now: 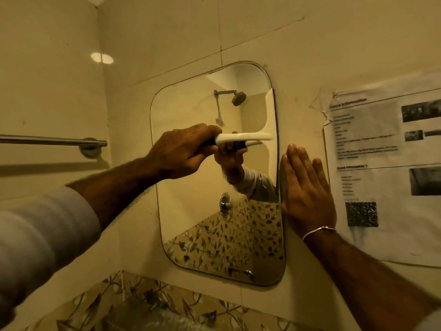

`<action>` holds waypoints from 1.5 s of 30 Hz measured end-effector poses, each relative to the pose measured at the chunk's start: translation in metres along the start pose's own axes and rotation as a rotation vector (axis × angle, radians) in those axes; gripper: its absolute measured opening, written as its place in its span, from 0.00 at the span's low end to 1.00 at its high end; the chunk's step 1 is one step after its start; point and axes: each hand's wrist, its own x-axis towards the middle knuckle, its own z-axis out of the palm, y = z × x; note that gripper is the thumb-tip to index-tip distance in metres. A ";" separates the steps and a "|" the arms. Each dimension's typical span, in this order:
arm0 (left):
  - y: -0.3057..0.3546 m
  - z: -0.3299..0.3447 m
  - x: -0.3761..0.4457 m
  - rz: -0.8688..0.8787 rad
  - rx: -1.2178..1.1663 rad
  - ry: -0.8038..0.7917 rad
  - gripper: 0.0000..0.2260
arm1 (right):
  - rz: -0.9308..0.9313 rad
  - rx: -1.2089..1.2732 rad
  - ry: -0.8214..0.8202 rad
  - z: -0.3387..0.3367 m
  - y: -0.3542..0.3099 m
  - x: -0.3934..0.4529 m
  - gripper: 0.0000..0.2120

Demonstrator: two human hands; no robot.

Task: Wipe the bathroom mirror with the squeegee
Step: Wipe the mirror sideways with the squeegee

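The mirror (214,211) fills the centre of the frame. The right hand (307,192) lies flat on the wall beside it, fingers straight and together. The left hand (181,151) grips the squeegee (253,137), its blade standing upright at the mirror's right edge, so a wiping pass seems in hand; next probably calls for a steady pull leftward

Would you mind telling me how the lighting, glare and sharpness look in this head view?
Head view: dim yellowish light; a bright glare spot on the left wall tile; wide-angle bending of the towel bar and wall lines; notice text too blurred to read; left sleeve soft at the edge.
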 end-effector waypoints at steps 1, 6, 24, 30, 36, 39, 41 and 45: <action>0.000 0.002 0.002 -0.002 0.001 -0.004 0.14 | 0.003 0.007 0.007 0.000 0.000 0.000 0.32; -0.002 0.009 0.001 -0.027 -0.044 -0.019 0.15 | 0.015 0.025 0.039 0.001 -0.001 0.001 0.30; -0.013 0.025 -0.005 0.014 -0.095 0.010 0.17 | 0.014 0.016 0.061 0.002 -0.001 0.001 0.33; -0.019 0.024 -0.016 -0.016 -0.090 0.006 0.18 | 0.007 0.020 0.061 0.002 -0.001 0.001 0.32; -0.031 0.019 -0.032 -0.047 -0.080 -0.020 0.17 | 0.006 0.016 0.052 -0.001 -0.002 0.002 0.33; -0.035 0.017 -0.034 -0.051 -0.086 -0.042 0.18 | 0.011 0.018 0.048 -0.001 -0.002 0.002 0.32; -0.039 0.016 -0.037 -0.050 -0.078 -0.052 0.18 | 0.013 0.023 0.047 -0.001 -0.002 0.002 0.32; -0.048 0.011 -0.046 -0.058 -0.055 -0.058 0.18 | 0.013 0.021 0.043 -0.001 -0.002 0.002 0.33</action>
